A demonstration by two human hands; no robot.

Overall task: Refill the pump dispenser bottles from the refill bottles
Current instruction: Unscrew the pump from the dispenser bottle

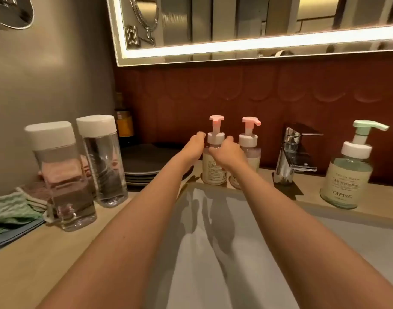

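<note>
Firmly steady pink pump bottle (pixel 213 168) with right hand (pixel 227 151), fingers curled round its shoulder; unscrew collar (pixel 216 137) with left hand (pixel 196 144), fingers curled beside it, contact unclear.

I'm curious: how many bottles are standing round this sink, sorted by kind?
pink-topped pump dispenser bottles: 2
green-topped pump dispenser bottle: 1
clear refill bottles with white caps: 2
amber bottle in the back corner: 1
Total: 6
</note>
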